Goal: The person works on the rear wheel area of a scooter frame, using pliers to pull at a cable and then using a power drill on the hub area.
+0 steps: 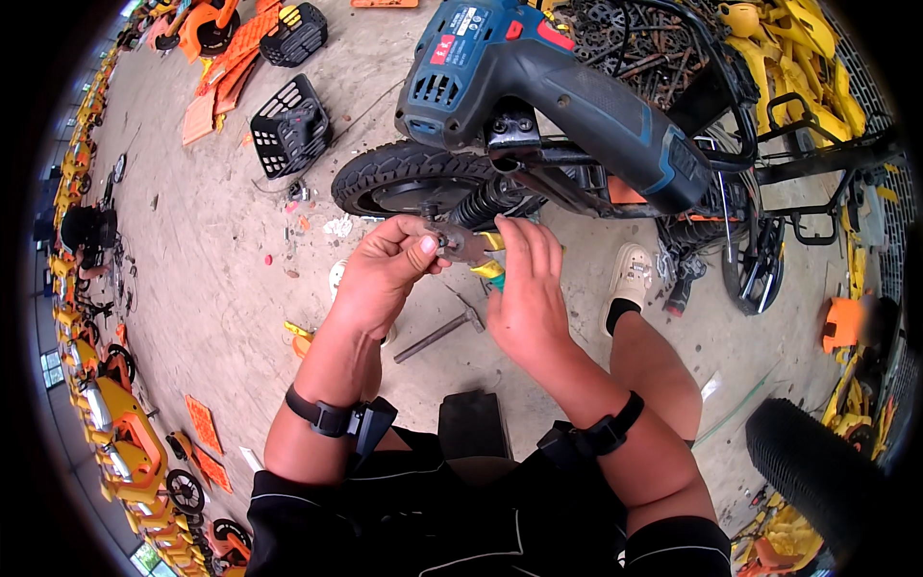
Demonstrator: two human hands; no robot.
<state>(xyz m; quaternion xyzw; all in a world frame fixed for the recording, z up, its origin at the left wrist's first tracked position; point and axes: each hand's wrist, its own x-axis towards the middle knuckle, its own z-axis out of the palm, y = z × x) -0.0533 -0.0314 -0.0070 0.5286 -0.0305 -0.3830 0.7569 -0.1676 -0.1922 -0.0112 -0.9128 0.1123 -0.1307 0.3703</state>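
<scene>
My right hand [531,288] is closed round pliers [465,246] with yellow and green handle grips. Their dark metal jaws point left toward my left hand. My left hand [383,264] pinches a small dark metal piece [441,240] between thumb and fingers, right at the jaws; its exact kind is too small to tell. Just beyond both hands is the black tyre [402,176] of a partly stripped two-wheeler lying on the floor. A large blue and black cordless power tool [577,106] sits above the bike frame, in front of part of it.
A hammer [437,335] lies on the concrete between my feet. Black plastic baskets [291,130] and orange panels [226,77] are at the far left. Dark metal parts [639,38] pile up beyond the bike, with yellow panels [793,58] at far right. Another tool [681,288] lies by my right shoe.
</scene>
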